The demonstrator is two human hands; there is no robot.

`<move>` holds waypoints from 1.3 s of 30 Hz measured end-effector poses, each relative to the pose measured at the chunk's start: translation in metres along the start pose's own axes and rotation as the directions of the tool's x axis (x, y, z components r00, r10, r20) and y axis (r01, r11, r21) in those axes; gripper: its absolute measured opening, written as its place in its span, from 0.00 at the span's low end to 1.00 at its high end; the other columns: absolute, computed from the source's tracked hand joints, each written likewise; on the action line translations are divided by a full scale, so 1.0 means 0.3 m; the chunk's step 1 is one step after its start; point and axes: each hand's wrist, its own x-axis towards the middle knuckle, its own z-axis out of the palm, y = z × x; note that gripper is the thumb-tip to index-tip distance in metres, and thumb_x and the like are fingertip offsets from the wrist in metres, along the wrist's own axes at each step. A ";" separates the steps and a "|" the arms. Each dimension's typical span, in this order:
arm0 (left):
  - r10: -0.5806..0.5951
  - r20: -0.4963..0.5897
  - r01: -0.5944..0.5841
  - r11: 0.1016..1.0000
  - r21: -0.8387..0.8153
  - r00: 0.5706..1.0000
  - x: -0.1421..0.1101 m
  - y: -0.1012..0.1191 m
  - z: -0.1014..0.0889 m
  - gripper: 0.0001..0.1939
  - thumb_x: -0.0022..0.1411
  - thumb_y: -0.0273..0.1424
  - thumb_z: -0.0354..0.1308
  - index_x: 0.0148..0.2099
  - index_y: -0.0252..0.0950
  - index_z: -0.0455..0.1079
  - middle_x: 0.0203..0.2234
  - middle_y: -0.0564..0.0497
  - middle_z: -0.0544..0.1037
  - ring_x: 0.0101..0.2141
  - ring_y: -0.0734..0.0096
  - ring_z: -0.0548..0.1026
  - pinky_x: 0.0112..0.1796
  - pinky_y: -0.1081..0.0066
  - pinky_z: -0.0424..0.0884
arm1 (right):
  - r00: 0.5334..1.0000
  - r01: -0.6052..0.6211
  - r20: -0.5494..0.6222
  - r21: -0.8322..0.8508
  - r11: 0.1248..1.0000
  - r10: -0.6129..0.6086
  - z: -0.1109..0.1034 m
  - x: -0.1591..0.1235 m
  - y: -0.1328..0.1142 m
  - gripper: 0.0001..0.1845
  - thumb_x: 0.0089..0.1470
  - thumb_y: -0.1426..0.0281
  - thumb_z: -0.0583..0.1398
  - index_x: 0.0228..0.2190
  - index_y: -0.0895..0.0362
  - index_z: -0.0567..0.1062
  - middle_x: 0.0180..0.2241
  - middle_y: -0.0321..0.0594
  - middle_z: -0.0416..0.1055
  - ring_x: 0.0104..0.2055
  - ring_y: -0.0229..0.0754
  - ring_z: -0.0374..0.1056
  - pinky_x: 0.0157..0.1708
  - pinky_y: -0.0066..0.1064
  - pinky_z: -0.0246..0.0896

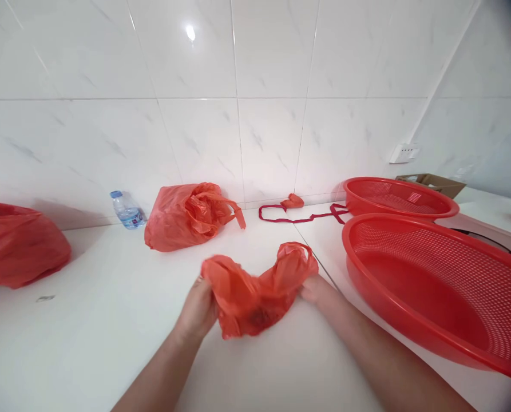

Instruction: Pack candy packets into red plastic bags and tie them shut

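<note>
A small red plastic bag (255, 292) sits crumpled on the white counter (109, 320) just in front of me. My left hand (197, 312) grips its left side, fingers closed into the plastic. My right hand (317, 289) holds its right side, fingers tucked under the bag's handle loop. The bag sags between the two hands with something dark showing faintly inside.
A fuller red bag (186, 217) lies by the tiled wall, with a water bottle (126, 210) to its left. Another red bag (19, 243) is at far left. Two red perforated baskets (435, 274) (399, 197) stand at right. A red strap (298, 213) and a cardboard box (435, 183) lie behind.
</note>
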 end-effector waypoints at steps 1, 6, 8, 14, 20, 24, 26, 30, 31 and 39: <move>0.077 -0.097 -0.080 0.997 -0.024 0.992 0.012 0.002 -0.006 0.17 0.48 0.34 0.66 0.41 0.33 0.74 0.33 0.44 0.80 0.37 0.56 0.77 0.37 0.64 0.73 | 1.000 -0.007 0.013 0.043 0.999 0.007 -0.009 0.004 -0.002 0.08 0.39 0.71 0.66 0.23 0.55 0.71 0.23 0.33 0.71 0.27 0.38 0.67 0.29 0.31 0.63; 0.090 -0.124 -0.103 0.990 -0.099 0.988 0.038 -0.024 0.005 0.20 0.52 0.33 0.64 0.48 0.36 0.71 0.37 0.47 0.80 0.40 0.61 0.77 0.40 0.68 0.73 | 0.999 -0.015 0.054 0.138 0.990 0.008 -0.045 0.017 0.002 0.17 0.39 0.73 0.67 0.35 0.56 0.75 0.36 0.39 0.76 0.39 0.43 0.71 0.40 0.33 0.64; 0.066 -0.104 -0.079 0.989 -0.128 0.992 0.036 -0.034 0.014 0.19 0.52 0.33 0.64 0.47 0.35 0.71 0.37 0.47 0.80 0.40 0.61 0.77 0.41 0.69 0.73 | 0.998 -0.009 0.062 0.137 0.991 0.001 -0.046 0.015 0.005 0.17 0.41 0.72 0.67 0.37 0.56 0.75 0.37 0.40 0.76 0.39 0.43 0.71 0.41 0.34 0.64; 0.052 -0.285 -0.053 0.999 0.002 0.957 0.046 -0.043 -0.062 0.15 0.55 0.38 0.61 0.42 0.35 0.72 0.37 0.47 0.79 0.40 0.62 0.77 0.40 0.69 0.73 | 0.998 -0.046 0.051 0.164 0.985 0.039 -0.023 -0.006 -0.018 0.16 0.39 0.73 0.68 0.34 0.55 0.74 0.34 0.37 0.75 0.38 0.41 0.70 0.40 0.33 0.64; 0.080 -0.306 -0.020 0.981 0.194 0.949 0.030 -0.101 -0.089 0.22 0.58 0.47 0.55 0.48 0.39 0.70 0.43 0.46 0.78 0.40 0.61 0.77 0.39 0.67 0.72 | 0.997 -0.005 0.077 0.136 0.991 -0.006 -0.011 -0.008 -0.039 0.11 0.42 0.68 0.68 0.24 0.55 0.71 0.24 0.31 0.70 0.28 0.36 0.65 0.28 0.28 0.60; 0.016 -0.275 0.017 0.993 0.116 0.961 0.033 -0.124 -0.073 0.16 0.59 0.42 0.55 0.46 0.39 0.70 0.44 0.47 0.77 0.43 0.61 0.76 0.40 0.68 0.72 | 0.993 0.010 0.119 0.123 0.992 -0.024 -0.005 -0.011 -0.037 0.13 0.40 0.68 0.69 0.30 0.54 0.73 0.30 0.33 0.72 0.33 0.38 0.67 0.33 0.30 0.61; -0.033 -0.224 0.038 0.999 0.018 0.974 0.037 -0.116 -0.064 0.13 0.59 0.38 0.57 0.45 0.38 0.71 0.42 0.47 0.78 0.43 0.61 0.76 0.42 0.68 0.72 | 0.993 -0.006 0.116 0.133 0.991 -0.010 -0.010 -0.011 -0.034 0.16 0.41 0.65 0.68 0.34 0.52 0.73 0.33 0.35 0.73 0.34 0.40 0.68 0.34 0.31 0.62; -0.111 -0.082 0.089 0.969 -0.231 0.990 0.039 -0.072 -0.054 0.15 0.63 0.37 0.52 0.48 0.36 0.70 0.42 0.46 0.78 0.45 0.61 0.75 0.47 0.66 0.70 | 0.993 0.042 0.101 0.179 0.983 -0.061 -0.040 -0.003 -0.034 0.14 0.40 0.64 0.69 0.30 0.53 0.72 0.28 0.34 0.72 0.31 0.40 0.67 0.31 0.31 0.61; -0.107 -0.058 0.088 0.959 -0.271 0.993 0.039 -0.061 -0.054 0.16 0.64 0.38 0.51 0.50 0.36 0.69 0.43 0.47 0.78 0.46 0.62 0.75 0.48 0.66 0.70 | 0.991 0.086 0.087 0.204 0.975 -0.106 -0.049 0.001 -0.037 0.14 0.39 0.64 0.69 0.28 0.53 0.71 0.27 0.32 0.72 0.30 0.39 0.67 0.30 0.30 0.61; -0.062 -0.046 0.049 0.971 -0.236 0.997 0.055 -0.059 -0.082 0.14 0.62 0.39 0.53 0.45 0.38 0.72 0.38 0.50 0.80 0.38 0.65 0.77 0.39 0.68 0.73 | 0.975 0.220 -0.049 0.249 0.943 -0.215 -0.066 0.005 -0.073 0.09 0.44 0.63 0.66 0.28 0.51 0.73 0.31 0.33 0.74 0.33 0.40 0.68 0.33 0.30 0.62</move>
